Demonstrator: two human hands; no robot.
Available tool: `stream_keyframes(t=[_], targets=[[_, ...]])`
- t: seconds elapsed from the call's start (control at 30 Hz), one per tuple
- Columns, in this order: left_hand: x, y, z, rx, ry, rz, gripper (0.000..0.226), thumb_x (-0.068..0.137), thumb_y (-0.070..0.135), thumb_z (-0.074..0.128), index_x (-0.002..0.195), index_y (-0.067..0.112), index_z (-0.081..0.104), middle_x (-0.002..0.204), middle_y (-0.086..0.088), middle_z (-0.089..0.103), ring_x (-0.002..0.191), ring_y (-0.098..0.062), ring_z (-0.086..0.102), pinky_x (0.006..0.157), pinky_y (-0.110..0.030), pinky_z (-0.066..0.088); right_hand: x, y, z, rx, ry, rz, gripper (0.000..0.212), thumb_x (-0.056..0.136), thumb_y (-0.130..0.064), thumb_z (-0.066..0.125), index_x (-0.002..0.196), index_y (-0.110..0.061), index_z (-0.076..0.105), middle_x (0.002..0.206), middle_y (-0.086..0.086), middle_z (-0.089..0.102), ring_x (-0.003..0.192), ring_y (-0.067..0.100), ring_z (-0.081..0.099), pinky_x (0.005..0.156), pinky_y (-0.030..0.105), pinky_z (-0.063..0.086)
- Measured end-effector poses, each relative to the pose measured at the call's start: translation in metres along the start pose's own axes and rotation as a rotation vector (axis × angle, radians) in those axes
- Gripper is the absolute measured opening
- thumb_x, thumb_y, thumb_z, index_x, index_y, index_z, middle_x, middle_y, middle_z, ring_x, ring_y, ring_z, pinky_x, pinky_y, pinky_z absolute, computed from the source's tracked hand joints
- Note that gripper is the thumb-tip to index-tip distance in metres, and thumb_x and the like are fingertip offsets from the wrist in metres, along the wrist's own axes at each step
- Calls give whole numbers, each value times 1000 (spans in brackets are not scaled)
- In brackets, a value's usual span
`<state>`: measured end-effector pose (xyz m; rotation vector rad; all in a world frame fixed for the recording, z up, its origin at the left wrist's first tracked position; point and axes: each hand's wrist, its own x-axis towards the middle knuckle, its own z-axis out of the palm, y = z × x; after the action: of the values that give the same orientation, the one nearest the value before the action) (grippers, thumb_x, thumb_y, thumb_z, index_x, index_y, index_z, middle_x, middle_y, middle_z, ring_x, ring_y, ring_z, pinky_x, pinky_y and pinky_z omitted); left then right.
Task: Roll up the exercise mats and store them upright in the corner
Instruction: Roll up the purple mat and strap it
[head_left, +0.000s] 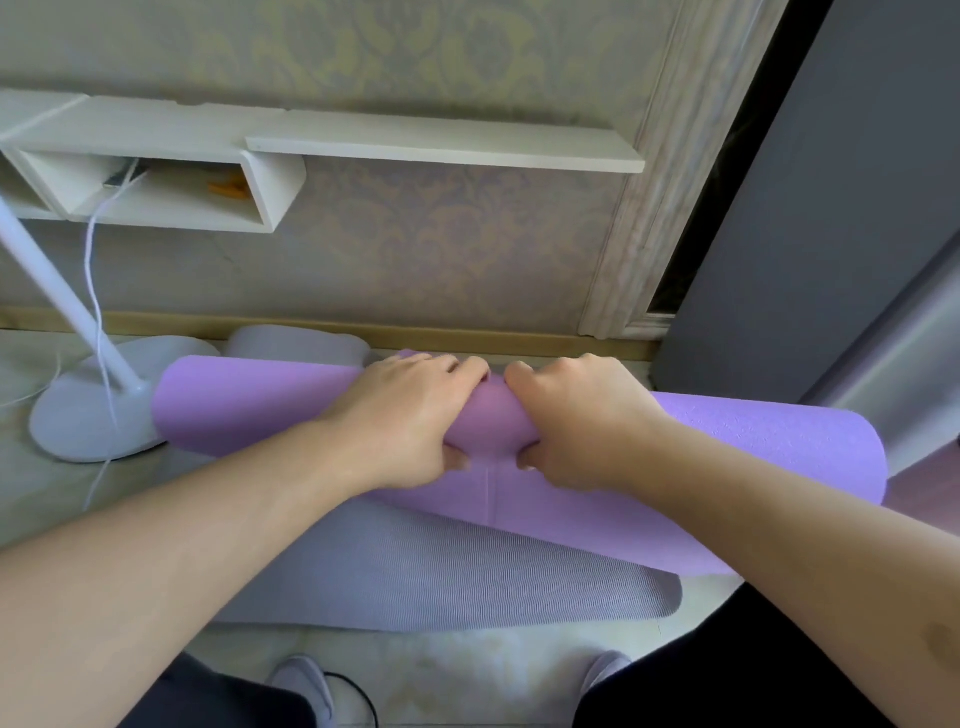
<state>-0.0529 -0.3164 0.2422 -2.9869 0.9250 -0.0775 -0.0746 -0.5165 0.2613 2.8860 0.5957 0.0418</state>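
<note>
The left hand (415, 415) and right hand (576, 421) are each holding a tight grip around the middle of the purple mat (249, 405), rolling it over the grey mat (441, 571). Spreading both grips outward would likely be keeping the roll's ends even.

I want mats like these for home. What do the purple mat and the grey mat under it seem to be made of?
Purple mat: looks like soft matte foam; it dents where the left hand and right hand squeeze the roll, with a fine pebbled grain. Grey mat: probably similar foam, matte, with fine wavy ribs across its surface. The exact type of foam can't be told.
</note>
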Motion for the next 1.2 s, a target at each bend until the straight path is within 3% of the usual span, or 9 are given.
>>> stream_keyframes(t=[0.1,0.33,0.47,0.63,0.73,0.87,0.97,1.07,1.2], targets=[[1,4,4,86,24,-5,87,69,61,89,133,24,45,129,3,59,121,-24,60,96,-38,44,-1,1,-1,2,19,-5,50,84,-50,78,112,-20,49,98,0,67,87,33,66,64,35,34],[7,3,-9,48,-44,-71,56,82,51,80,119,21,50,118,1,66,109,-32,66,74,-37,42,-2,-1,3,-3,50,16,82,68,-63,87,119,-24,37,101,-7,51,85,26,56,60,34,32],[6,0,-13,30,-100,-56,54,80,52,81,115,25,50,115,2,65,107,-32,64,71,-36,39,-2,0,0,40,18,4,59,77,-57,78,106,-24,39,95,-5,65,72,28,47,59,35,34],[3,1,0,88,66,51,80,71,54,88,131,23,46,121,2,56,112,-25,58,92,-42,49,1,10,-2,84,69,7,51,73,-57,76,110,-29,54,80,-11,56,74,27,58,61,33,41],[8,3,-1,17,15,2,72,71,52,90,123,23,49,116,3,56,110,-26,60,86,-40,49,-1,7,0,81,64,0,62,72,-62,75,118,-29,50,90,-12,63,77,25,62,60,34,41],[12,-7,-12,-40,-38,-54,56,71,52,89,103,29,49,109,6,63,103,-27,64,73,-36,42,1,-3,2,6,46,-9,83,64,-67,85,114,-27,33,94,-9,48,87,26,62,60,35,34],[9,-7,-11,-60,-77,-42,54,70,56,88,100,32,50,106,10,66,97,-24,64,67,-35,37,3,0,2,62,-20,8,76,66,-67,83,107,-27,34,97,-8,62,81,28,61,60,35,36],[7,-7,-4,-78,-56,3,59,70,57,84,109,32,48,113,10,60,106,-23,62,79,-38,46,2,4,5,69,1,0,63,70,-62,76,103,-26,37,91,-9,64,71,26,56,59,34,39],[7,-7,3,106,-27,9,91,62,60,91,130,26,42,121,3,52,113,-25,56,95,-44,48,3,9,4,64,18,20,62,68,-63,75,103,-25,41,84,-10,59,71,24,58,56,33,39]])
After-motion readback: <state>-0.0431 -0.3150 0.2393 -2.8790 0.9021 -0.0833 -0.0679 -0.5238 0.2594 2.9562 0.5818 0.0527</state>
